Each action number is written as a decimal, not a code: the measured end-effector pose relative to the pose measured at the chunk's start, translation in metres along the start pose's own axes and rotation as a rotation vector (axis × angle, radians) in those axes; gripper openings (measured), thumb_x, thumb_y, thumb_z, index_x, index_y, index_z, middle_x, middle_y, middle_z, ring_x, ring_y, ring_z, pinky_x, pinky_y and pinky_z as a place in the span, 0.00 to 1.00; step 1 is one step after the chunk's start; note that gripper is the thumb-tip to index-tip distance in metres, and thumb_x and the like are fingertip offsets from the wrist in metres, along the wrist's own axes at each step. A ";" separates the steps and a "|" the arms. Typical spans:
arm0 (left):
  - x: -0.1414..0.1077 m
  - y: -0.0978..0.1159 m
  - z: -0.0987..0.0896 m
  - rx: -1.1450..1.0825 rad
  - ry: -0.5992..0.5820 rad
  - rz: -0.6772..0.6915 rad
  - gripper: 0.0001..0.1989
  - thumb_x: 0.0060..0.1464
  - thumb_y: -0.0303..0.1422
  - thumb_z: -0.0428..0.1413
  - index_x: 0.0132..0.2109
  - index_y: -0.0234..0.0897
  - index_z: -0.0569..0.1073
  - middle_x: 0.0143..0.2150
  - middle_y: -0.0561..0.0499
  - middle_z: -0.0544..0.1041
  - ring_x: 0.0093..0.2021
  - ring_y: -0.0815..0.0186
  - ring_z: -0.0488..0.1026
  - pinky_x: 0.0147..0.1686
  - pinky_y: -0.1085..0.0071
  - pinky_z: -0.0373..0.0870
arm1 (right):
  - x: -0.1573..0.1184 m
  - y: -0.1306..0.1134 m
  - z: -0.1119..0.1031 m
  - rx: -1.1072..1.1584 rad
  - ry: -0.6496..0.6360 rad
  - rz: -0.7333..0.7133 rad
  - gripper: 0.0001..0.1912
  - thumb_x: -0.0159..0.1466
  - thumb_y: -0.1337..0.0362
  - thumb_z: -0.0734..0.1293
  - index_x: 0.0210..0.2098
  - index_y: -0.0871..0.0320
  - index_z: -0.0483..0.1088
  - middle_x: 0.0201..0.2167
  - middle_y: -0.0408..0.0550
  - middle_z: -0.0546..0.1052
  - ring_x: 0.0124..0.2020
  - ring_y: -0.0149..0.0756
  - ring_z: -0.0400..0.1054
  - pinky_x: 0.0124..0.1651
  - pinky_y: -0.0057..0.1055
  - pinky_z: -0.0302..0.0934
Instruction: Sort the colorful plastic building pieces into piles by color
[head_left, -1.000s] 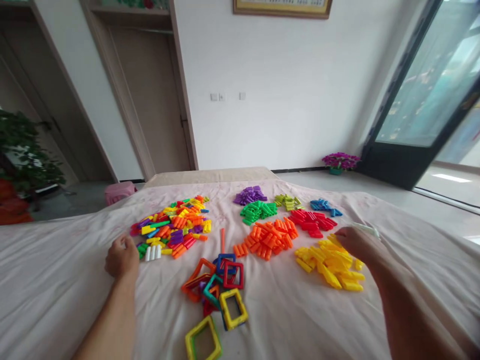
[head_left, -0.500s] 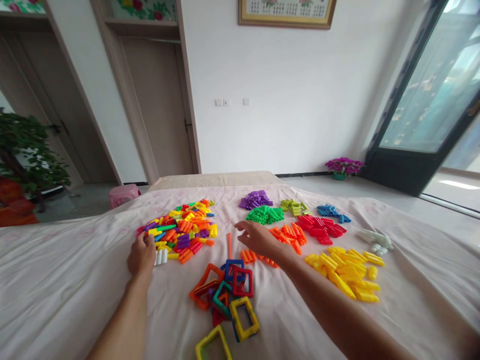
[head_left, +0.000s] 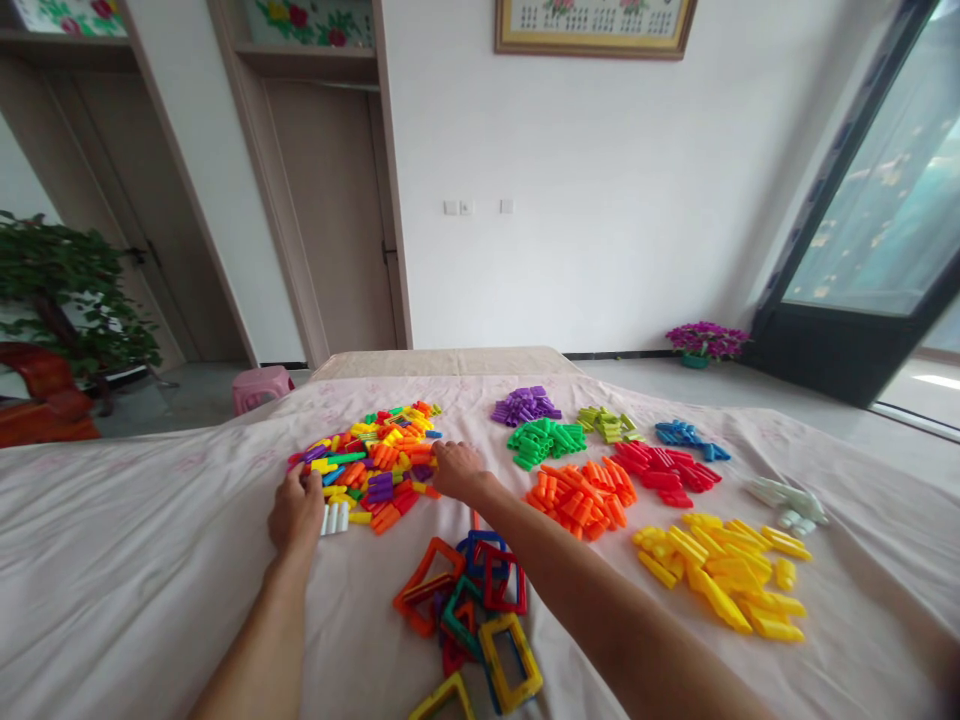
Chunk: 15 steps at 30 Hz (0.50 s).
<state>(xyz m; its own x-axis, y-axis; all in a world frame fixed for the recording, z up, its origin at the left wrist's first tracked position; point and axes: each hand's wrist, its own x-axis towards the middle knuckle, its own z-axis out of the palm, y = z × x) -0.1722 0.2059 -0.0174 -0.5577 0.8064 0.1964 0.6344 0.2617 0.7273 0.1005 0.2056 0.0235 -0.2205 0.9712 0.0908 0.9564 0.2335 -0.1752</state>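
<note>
A mixed heap of coloured plastic building pieces lies on the cloth between my two hands. At its left edge is my left hand, its fingers curled by the purple and red pieces; whatever they pinch is hidden. White joined tubes lie just right of that hand. My right hand reaches the heap's right edge, palm down with fingers apart and bent over the pieces, their tips partly hidden. Just right of its forearm is a pile of orange pieces.
Sorted piles lie on the right: purple, green, olive, blue, red, white and yellow. Square magnetic frames overlap in front. A pink stool stands beyond the cloth.
My right hand has moved left from beside the orange pile to the mixed heap. My left hand stays at the heap's left edge. The whole view has shifted slightly.
</note>
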 end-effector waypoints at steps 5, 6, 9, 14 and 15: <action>0.001 -0.002 0.000 -0.004 0.006 0.003 0.30 0.61 0.45 0.43 0.64 0.36 0.67 0.59 0.35 0.72 0.58 0.47 0.70 0.56 0.53 0.66 | -0.005 0.006 0.004 -0.016 0.046 -0.028 0.20 0.63 0.67 0.64 0.54 0.59 0.70 0.49 0.59 0.76 0.51 0.48 0.69 0.47 0.35 0.63; 0.002 -0.003 0.000 -0.005 0.007 0.000 0.30 0.61 0.45 0.43 0.64 0.37 0.67 0.59 0.35 0.72 0.58 0.47 0.70 0.56 0.53 0.67 | -0.006 0.008 0.004 -0.008 0.048 -0.037 0.19 0.64 0.67 0.63 0.53 0.58 0.71 0.48 0.58 0.77 0.51 0.47 0.70 0.47 0.34 0.62; 0.002 -0.004 0.000 -0.001 0.009 -0.002 0.29 0.61 0.45 0.43 0.64 0.38 0.68 0.60 0.37 0.72 0.58 0.47 0.70 0.55 0.53 0.67 | -0.011 0.015 -0.002 0.016 0.050 -0.038 0.16 0.66 0.66 0.62 0.50 0.56 0.75 0.46 0.54 0.78 0.47 0.43 0.72 0.45 0.31 0.61; -0.002 0.001 -0.006 0.024 -0.019 -0.010 0.29 0.61 0.45 0.43 0.64 0.39 0.68 0.61 0.38 0.72 0.59 0.46 0.70 0.55 0.53 0.67 | -0.043 0.051 -0.045 0.304 0.136 -0.018 0.14 0.63 0.63 0.65 0.47 0.55 0.78 0.35 0.46 0.80 0.35 0.34 0.71 0.35 0.26 0.57; -0.002 0.001 -0.007 0.033 -0.029 -0.017 0.30 0.60 0.45 0.43 0.64 0.38 0.68 0.61 0.37 0.72 0.59 0.44 0.70 0.55 0.51 0.67 | -0.055 0.064 -0.058 0.370 0.155 -0.015 0.14 0.62 0.63 0.66 0.45 0.56 0.78 0.32 0.45 0.79 0.32 0.32 0.70 0.32 0.25 0.55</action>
<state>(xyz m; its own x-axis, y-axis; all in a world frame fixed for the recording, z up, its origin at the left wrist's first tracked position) -0.1745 0.2008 -0.0123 -0.5529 0.8168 0.1648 0.6429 0.2923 0.7080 0.1851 0.1643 0.0641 -0.1756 0.9553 0.2377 0.8135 0.2768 -0.5115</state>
